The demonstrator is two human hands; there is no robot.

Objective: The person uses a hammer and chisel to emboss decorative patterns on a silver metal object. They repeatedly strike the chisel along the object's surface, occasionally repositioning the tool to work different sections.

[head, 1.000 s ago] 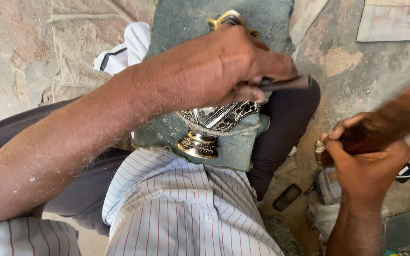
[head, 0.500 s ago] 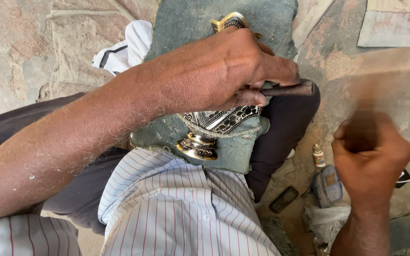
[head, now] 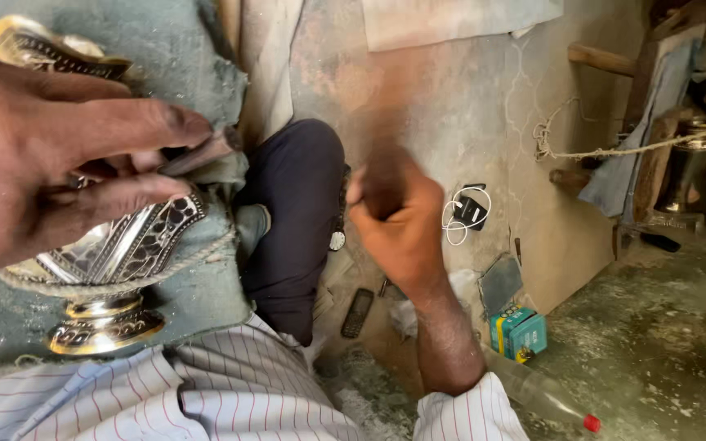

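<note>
Engraved metal vase (head: 116,253) is lying on its side on a grey-green cloth pad (head: 181,73) across the lap, foot toward the striped shirt (head: 230,392), rim at upper left. Left hand (head: 51,155) is resting on top of its body, fingers curled around a thin dark chisel-like tool (head: 202,153) pinched between thumb and fingers, tip pointing right past the vase. Right hand (head: 398,216) is hanging well apart to the right above the dusty floor (head: 655,343), closed in a fist, motion-blurred; cannot tell what it is gripping, if anything. Below it: a dark phone (head: 358,313), a teal box (head: 518,331), a plastic bottle (head: 545,396).
</note>
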